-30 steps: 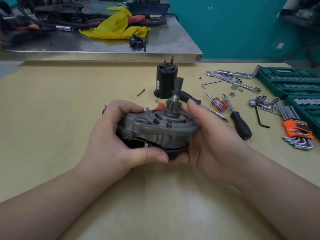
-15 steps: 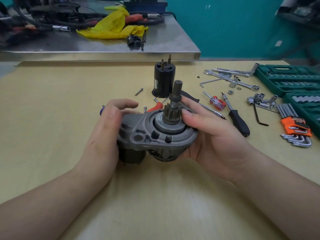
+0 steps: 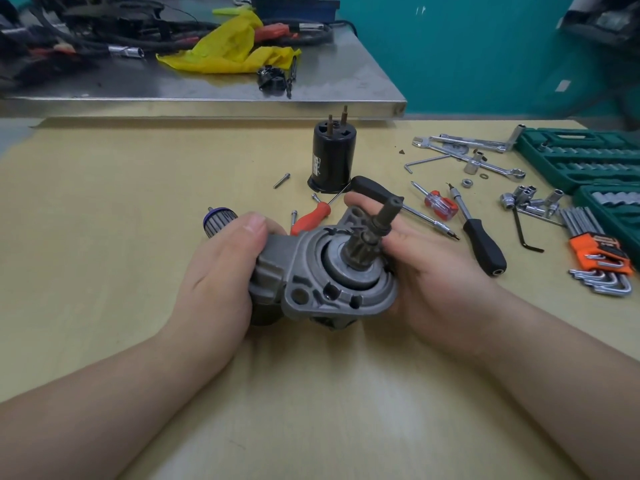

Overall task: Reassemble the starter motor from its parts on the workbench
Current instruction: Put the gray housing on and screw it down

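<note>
No text can be read. The black cylindrical motor body [image 3: 331, 160] standing on the counter [image 3: 104, 237] bears a small white label, its print too small to make out; the orange hex-key holder [image 3: 597, 250] carries blurred markings.

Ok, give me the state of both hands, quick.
Left hand: grips the left side of the starter housing.
Right hand: fingers curled round the housing's right side, beside the pinion shaft.

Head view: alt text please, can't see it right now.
Both hands, left hand and right hand, grip a grey starter motor housing above the workbench, pinion shaft tilted up-right. A black cylinder stands behind; tools lie right.
</note>
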A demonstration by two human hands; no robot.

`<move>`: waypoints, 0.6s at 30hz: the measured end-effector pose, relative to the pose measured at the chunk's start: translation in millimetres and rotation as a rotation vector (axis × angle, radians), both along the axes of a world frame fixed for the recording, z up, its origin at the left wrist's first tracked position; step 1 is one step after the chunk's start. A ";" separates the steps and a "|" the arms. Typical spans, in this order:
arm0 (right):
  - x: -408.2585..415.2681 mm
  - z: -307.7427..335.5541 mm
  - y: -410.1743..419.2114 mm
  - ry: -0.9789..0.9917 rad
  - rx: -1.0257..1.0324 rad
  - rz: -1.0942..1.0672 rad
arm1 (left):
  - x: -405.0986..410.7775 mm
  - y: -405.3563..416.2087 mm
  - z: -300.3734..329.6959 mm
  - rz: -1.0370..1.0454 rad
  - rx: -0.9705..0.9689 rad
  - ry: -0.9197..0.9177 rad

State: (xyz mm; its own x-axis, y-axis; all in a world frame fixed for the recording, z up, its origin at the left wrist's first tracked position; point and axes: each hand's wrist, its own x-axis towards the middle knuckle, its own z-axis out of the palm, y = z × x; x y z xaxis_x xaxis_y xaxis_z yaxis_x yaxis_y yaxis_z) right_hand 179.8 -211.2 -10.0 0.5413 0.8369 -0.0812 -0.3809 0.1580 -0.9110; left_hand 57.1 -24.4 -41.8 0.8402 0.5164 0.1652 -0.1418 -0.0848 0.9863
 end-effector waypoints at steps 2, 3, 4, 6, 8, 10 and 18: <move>3.2 -1.3 -0.3 -0.119 -0.079 -0.062 | -0.8 -0.5 3.7 0.001 0.031 -0.005; 6.2 -2.6 -1.5 -0.207 -0.136 -0.097 | -1.3 -0.3 5.3 0.002 0.062 -0.014; 8.7 -3.3 -2.7 -0.307 -0.196 -0.132 | -2.0 -0.4 7.3 -0.002 0.093 -0.024; 13.0 -3.7 -3.3 -0.486 -0.312 -0.157 | -3.6 -2.3 10.8 -0.029 0.124 -0.031; 17.2 -5.1 -3.0 -0.550 -0.382 -0.138 | -4.4 -4.9 12.5 -0.049 0.155 -0.017; 22.7 -8.5 -3.5 -0.595 -0.424 -0.127 | -2.7 -6.6 14.3 -0.043 0.173 0.003; 46.7 -6.3 0.2 -0.794 -0.618 -0.015 | -3.5 -2.8 16.9 -0.057 0.240 0.096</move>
